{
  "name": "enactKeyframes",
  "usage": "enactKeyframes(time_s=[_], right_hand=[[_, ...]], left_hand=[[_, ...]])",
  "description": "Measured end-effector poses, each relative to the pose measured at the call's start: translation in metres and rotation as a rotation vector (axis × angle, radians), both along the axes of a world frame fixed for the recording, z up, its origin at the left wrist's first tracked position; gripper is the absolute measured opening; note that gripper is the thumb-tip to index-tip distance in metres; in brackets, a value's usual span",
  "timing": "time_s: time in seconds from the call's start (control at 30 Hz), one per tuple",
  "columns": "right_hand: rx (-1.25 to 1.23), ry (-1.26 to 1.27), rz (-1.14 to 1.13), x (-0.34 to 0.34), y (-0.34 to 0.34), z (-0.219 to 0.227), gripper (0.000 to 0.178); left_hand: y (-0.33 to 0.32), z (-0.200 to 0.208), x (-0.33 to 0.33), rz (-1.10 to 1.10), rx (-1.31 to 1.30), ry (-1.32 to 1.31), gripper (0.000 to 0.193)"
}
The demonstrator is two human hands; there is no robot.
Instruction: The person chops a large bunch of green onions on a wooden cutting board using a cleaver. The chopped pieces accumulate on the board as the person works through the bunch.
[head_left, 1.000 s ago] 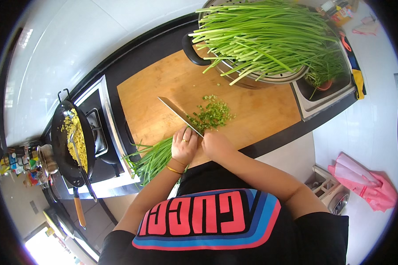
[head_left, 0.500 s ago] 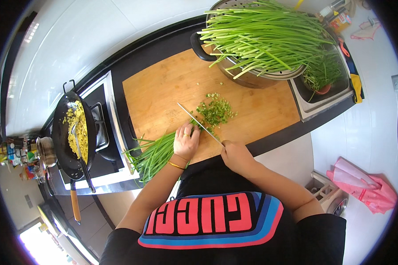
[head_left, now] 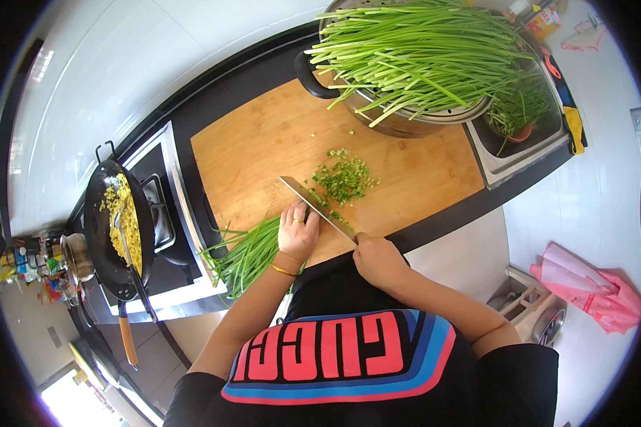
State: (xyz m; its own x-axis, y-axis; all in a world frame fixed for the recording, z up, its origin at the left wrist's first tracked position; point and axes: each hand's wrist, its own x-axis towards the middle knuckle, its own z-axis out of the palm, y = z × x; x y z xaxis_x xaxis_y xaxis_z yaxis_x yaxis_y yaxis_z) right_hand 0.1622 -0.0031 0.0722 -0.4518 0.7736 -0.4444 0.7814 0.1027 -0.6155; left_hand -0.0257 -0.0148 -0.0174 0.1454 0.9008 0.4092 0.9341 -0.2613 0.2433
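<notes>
My left hand (head_left: 299, 231) presses a bundle of long green garlic chives (head_left: 246, 256) onto the wooden cutting board (head_left: 253, 142), fingers curled over their cut end. In my right hand (head_left: 379, 260) is the handle of a broad kitchen knife (head_left: 315, 206). Its blade slants up and left across the board, right beside my left fingertips. Past the blade lies a loose heap of chopped chives (head_left: 345, 176), with a few bits scattered around. The uncut chives trail off the board's lower left corner.
A steamer pot (head_left: 399, 127) heaped with whole chives (head_left: 420, 60) stands at the board's far right, near a sink (head_left: 509, 164). At left, a black wok (head_left: 103, 245) with yellow scrambled egg (head_left: 124, 220) and a spatula (head_left: 137, 277) sits on the stove (head_left: 167, 153).
The knife blade has tipped, showing more of its broad face, and its tip sits slightly left and lower. My left hand stays on the chives; the whole view has shifted a little.
</notes>
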Motion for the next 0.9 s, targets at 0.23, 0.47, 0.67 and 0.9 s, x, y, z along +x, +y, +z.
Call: enactKeyframes(time_s=[0.23,0.47,0.67,0.9], right_hand=[[-0.015,-0.015,0.029,-0.003,0.005,-0.003,0.016],[-0.074,-0.024,0.027,-0.014,0.015,-0.003,0.016],[-0.048,-0.025,0.079,-0.031,0.031,-0.022,0.018],[0.048,0.034,0.014,-0.040,0.031,-0.034,0.024]], left_hand=[[0.001,0.001,-0.001,-0.016,-0.020,0.004,0.013],[0.000,0.003,-0.001,-0.010,-0.036,0.006,0.014],[0.000,-0.002,-0.002,-0.033,-0.004,0.030,0.020],[-0.001,0.000,-0.003,-0.001,-0.008,0.039,0.022]])
